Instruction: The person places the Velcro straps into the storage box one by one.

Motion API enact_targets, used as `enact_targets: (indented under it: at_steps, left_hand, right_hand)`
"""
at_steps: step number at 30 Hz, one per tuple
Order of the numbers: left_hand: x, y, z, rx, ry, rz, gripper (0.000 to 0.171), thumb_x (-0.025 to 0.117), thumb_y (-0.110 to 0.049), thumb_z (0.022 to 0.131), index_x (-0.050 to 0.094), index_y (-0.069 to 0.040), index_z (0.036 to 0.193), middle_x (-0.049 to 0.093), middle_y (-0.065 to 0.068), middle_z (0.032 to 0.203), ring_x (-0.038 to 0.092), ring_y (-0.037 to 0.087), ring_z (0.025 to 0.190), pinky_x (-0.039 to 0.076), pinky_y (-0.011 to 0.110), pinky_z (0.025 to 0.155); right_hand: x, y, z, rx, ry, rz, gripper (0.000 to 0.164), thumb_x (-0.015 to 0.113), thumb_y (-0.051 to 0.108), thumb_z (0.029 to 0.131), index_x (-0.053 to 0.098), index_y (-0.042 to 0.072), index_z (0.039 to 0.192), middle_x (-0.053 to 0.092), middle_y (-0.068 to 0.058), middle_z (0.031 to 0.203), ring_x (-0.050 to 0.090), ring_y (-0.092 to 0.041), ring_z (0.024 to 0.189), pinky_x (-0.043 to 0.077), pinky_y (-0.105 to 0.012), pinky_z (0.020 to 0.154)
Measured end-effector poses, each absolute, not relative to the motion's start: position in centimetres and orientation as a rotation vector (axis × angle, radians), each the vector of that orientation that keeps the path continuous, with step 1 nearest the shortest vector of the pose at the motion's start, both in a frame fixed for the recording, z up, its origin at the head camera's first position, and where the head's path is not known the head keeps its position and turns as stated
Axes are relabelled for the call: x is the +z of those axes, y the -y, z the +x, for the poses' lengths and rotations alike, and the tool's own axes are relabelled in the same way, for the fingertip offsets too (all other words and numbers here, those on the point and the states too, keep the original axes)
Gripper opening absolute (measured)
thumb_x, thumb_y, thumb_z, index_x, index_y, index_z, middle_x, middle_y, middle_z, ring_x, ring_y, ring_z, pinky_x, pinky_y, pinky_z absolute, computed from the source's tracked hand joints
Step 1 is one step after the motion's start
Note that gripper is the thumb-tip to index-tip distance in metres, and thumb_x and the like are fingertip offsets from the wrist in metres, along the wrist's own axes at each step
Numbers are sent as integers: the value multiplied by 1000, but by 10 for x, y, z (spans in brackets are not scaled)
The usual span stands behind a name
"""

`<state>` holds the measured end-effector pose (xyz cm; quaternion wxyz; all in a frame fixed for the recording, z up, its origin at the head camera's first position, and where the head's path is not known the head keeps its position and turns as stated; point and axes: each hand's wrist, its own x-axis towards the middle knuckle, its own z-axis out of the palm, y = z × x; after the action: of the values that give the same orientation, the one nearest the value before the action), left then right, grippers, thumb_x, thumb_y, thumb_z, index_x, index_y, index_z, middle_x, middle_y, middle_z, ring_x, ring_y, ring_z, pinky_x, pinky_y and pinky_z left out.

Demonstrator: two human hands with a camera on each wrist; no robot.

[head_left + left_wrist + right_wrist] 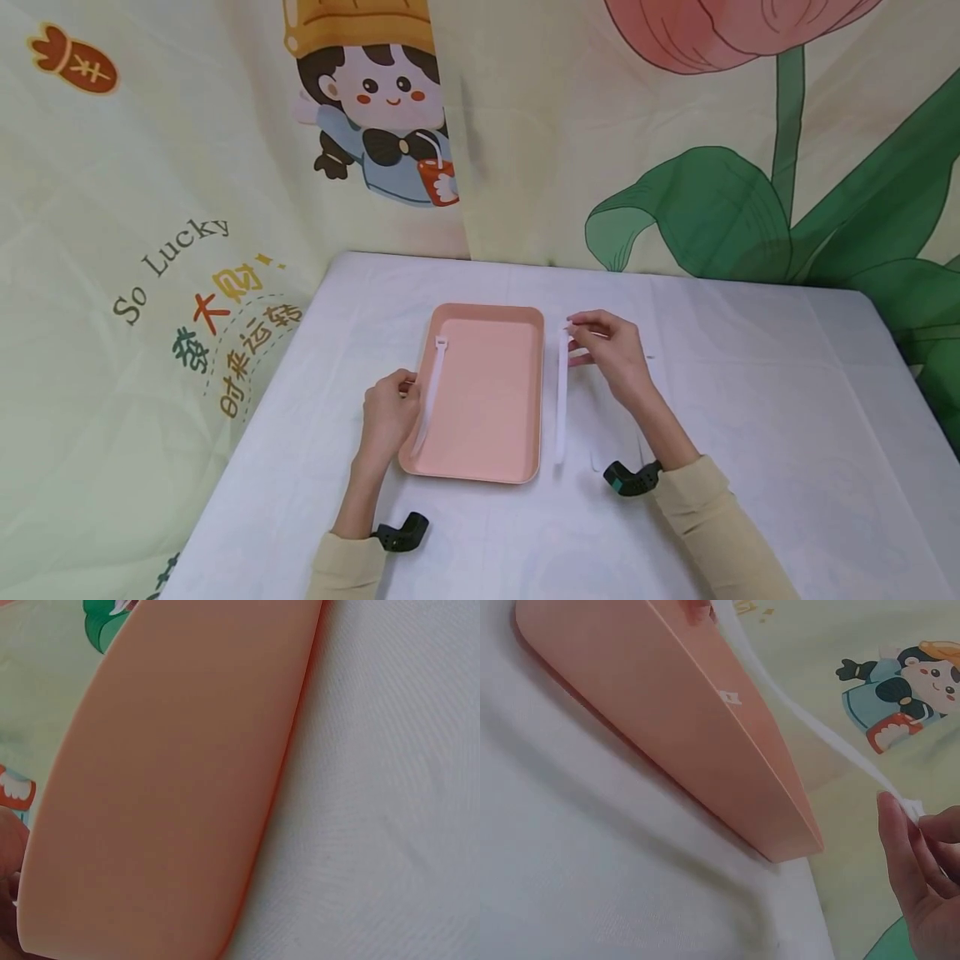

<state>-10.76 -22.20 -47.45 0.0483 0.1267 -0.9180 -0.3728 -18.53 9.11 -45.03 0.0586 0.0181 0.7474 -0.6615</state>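
Observation:
A pink rectangular tray (491, 392) lies on the table, and a white cable tie (431, 400) rests along its left inner side, head end toward the back. My left hand (390, 412) grips the tray's left rim; in the left wrist view its fingers (9, 844) show only at the left edge, by the rim. Just right of the tray, my right hand (611, 354) pinches a second white cable tie (562, 400) near its head end. That tie hangs down toward the front. In the right wrist view, the held tie (817, 727) bends in a gentle curve between fingertips and tray.
A white cloth covers the table (765, 433). Right of the held tie, thin faint lines show on the cloth, too indistinct to identify. Behind the table hangs a printed curtain (517, 167) with cartoon figures and a large flower.

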Motion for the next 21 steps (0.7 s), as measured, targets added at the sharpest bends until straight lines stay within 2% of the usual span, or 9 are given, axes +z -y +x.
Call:
enact_targets:
  at_steps: [3, 10, 21]
  left_hand:
    - [-475, 223, -107, -1145, 2797, 380, 23, 58, -3, 97, 72, 6, 114, 75, 22, 97, 72, 31, 80, 58, 38, 68]
    - [-474, 223, -107, -1140, 2798, 388, 23, 58, -3, 97, 72, 5, 114, 75, 21, 98, 71, 31, 81, 57, 39, 68]
    - [-475, 223, -108, -1149, 2800, 401, 24, 59, -4, 98, 72, 4, 115, 75, 20, 98, 70, 29, 81, 56, 38, 69]
  right_hand:
    - [-448, -87, -186, -2018, -2255, 32, 26, 64, 16, 101, 67, 2, 123, 68, -19, 118, 70, -39, 96, 63, -36, 73]
    - [-445, -74, -187, -2047, -2235, -37, 24, 64, 14, 101, 67, 2, 121, 70, -20, 115, 72, -29, 86, 63, -36, 70]
    - [-440, -47, -193, -2080, -2120, -93, 26, 65, 9, 98, 66, -2, 122, 70, -21, 106, 73, -23, 77, 63, -41, 71]
